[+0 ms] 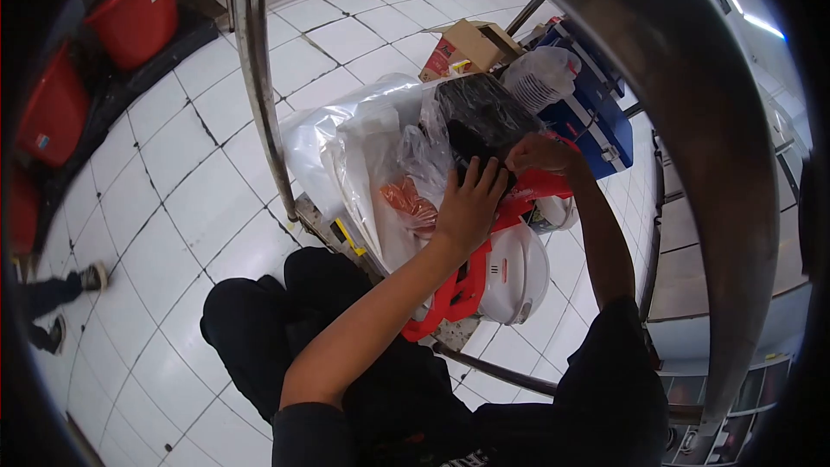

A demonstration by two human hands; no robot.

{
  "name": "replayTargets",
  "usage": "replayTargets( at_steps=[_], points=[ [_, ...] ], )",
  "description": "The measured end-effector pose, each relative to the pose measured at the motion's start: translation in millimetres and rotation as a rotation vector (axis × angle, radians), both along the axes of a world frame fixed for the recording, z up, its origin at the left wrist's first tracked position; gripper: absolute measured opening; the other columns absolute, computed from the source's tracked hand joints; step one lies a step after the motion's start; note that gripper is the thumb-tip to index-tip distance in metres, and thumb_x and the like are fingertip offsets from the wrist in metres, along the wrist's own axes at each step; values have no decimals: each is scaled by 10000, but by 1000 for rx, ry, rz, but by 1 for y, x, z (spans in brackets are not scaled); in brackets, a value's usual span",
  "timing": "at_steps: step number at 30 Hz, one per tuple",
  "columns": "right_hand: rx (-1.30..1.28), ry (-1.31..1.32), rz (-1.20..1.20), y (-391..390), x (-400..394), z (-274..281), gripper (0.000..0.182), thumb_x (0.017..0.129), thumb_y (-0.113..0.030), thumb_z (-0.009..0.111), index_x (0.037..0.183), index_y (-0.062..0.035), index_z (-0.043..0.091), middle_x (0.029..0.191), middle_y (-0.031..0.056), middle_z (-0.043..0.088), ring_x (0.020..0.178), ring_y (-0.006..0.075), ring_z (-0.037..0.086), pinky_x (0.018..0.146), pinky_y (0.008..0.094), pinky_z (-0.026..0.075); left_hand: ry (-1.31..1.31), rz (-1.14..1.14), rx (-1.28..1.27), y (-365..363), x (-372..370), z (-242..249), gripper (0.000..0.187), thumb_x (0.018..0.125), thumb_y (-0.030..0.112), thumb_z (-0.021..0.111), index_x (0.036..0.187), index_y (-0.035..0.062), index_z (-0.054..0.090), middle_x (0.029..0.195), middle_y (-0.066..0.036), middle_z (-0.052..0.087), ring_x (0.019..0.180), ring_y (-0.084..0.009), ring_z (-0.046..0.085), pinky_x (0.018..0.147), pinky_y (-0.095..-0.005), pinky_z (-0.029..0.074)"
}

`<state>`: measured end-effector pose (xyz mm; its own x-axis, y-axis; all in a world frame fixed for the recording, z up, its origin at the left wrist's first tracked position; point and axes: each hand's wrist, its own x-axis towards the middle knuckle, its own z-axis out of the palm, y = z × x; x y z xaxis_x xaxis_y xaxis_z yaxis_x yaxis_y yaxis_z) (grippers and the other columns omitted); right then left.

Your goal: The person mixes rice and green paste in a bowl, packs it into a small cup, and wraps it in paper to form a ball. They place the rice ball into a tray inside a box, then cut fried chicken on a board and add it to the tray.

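Note:
My left hand (pixel 471 203) lies with its fingers stretched out and apart on a dark item beside the black plastic bag (pixel 484 104). My right hand (pixel 543 156) is curled closed at the near right edge of that bag, just above a red bag (pixel 546 183); what its fingers pinch is hidden. Left of my left hand is a clear plastic bag with orange-red contents (pixel 410 202). Below both hands stands a white lidded bucket (pixel 516 272), with red straps (pixel 456 294) beside it.
Clear plastic sheeting (pixel 316 134) covers the left of the low shelf. Behind are stacked clear cups (pixel 540 78), a cardboard box (pixel 467 47) and a blue cooler box (pixel 596 121). Metal posts (pixel 252 60) frame the space. Red tubs (pixel 134 13) and a person's shoes (pixel 93 277) are left.

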<state>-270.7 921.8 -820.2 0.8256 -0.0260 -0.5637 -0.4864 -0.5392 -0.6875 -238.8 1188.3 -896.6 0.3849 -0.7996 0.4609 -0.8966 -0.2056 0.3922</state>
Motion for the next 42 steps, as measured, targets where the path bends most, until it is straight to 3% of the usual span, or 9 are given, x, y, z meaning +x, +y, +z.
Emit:
replayTargets(
  at_steps=[8, 17, 26, 30, 33, 37, 38, 39, 42],
  points=[
    [-423, -34, 281, 48, 16, 31, 217, 758, -89, 697, 944, 19, 731, 826, 99, 736, 767, 133, 671, 744, 281, 524, -14, 14, 38, -2, -5, 1, 741, 771, 275, 712, 1441, 127, 431, 1502, -88, 405, 1367, -308, 390, 1054, -519, 345],
    [-516, -25, 244, 39, 19, 29, 200, 747, -113, 688, 902, 13, 709, 745, 99, 698, 693, 145, 644, 640, 310, 492, -30, 41, 104, -9, -9, 1, 740, 784, 287, 706, 1454, 157, 422, 1519, -82, 384, 1380, -302, 373, 1058, -534, 343],
    [-803, -623, -105, -20, -9, -39, 214, 902, -179, 515, 888, 4, 625, 785, 133, 642, 737, 260, 617, 706, 382, 466, -51, 126, 39, -21, -13, -6, 598, 886, 228, 584, 1460, 184, 421, 1475, -91, 411, 1349, -313, 390, 1036, -530, 373],
    [-573, -915, -557, -59, -27, -61, 254, 956, -201, 468, 882, -1, 606, 840, 80, 642, 831, 205, 598, 775, 379, 431, -84, 161, 43, -15, -8, -6, 554, 913, 215, 537, 1456, 187, 432, 1458, -103, 424, 1339, -321, 402, 1046, -499, 372],
    [-262, -921, -737, -20, -33, 4, 273, 969, -228, 477, 964, -9, 640, 943, 64, 655, 925, 151, 598, 848, 356, 435, -102, 151, -64, -17, -8, -15, 523, 903, 217, 546, 1418, 166, 473, 1419, -125, 461, 1327, -337, 421, 1062, -504, 361],
    [111, -1002, -955, -21, -58, 78, 363, 979, -266, 504, 1194, 10, 602, 1138, 116, 630, 1077, 197, 594, 971, 347, 451, 8, 94, -147, 1, -16, -8, 407, 888, 230, 576, 1279, 119, 597, 1363, -151, 505, 1329, -356, 430, 1087, -524, 341],
    [50, -1044, -901, -18, -63, 92, 404, 982, -275, 511, 1252, 14, 593, 1187, 129, 624, 1115, 208, 592, 1001, 344, 456, 51, 62, -141, 11, -18, 5, 380, 890, 237, 581, 1245, 109, 622, 1355, -150, 511, 1330, -359, 430, 1095, -522, 335],
    [-305, -1102, -672, -10, -73, 96, 410, 982, -290, 518, 1249, 13, 592, 1195, 143, 628, 1121, 244, 599, 995, 370, 463, 161, 66, -357, 27, -21, 25, 282, 882, 192, 601, 1136, 86, 663, 1320, -156, 527, 1285, -351, 464, 1078, -513, 343],
    [-1373, -1339, -167, 25, -96, 106, 422, 969, -317, 559, 1234, 10, 594, 1194, 182, 646, 1114, 331, 623, 985, 436, 478, 413, 252, -739, 93, -15, 53, 242, 904, 138, 591, 1130, 62, 632, 1253, -162, 555, 1219, -337, 501, 1042, -478, 372]
  ],
)
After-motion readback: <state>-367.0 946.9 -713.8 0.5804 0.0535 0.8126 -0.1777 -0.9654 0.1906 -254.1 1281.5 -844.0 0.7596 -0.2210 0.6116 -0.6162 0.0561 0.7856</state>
